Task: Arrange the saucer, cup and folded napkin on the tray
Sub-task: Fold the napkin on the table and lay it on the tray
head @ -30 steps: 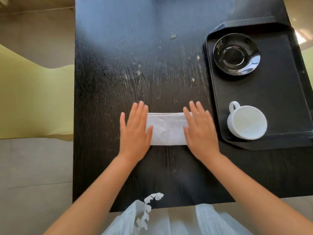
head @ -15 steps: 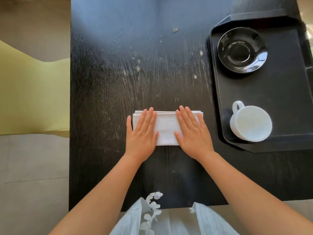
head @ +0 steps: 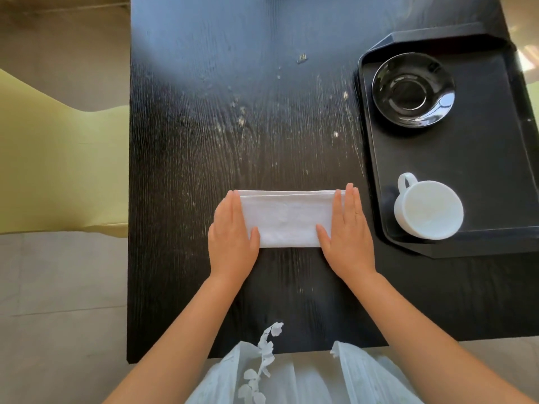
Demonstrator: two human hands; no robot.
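Head view: the folded white napkin [head: 287, 218] lies flat on the black wooden table [head: 204, 141], a long band running crosswise between the two hands. The left hand [head: 233, 231] rests palm down over its left end, fingers straight and together; the right hand [head: 348, 228] does the same over the right end. Neither hand grips anything; both are flat and spread on the cloth.

Just beyond the right hand's outer edge begins the black tray [head: 495, 170]. On it, close to that hand, a white cup [head: 428, 209] stands mouth down with its handle toward the table's far side. Farther ahead of the right hand sits the black saucer [head: 412, 88], well apart from the cup.

The napkin looks soft, thin and light, so it would likely sag or unfold if lifted by one corner; pinching both short ends, or sliding fingers under the folded long edge, should keep its layers together. The cup and glossy saucer are probably ceramic: rigid, breakable, somewhat slippery.
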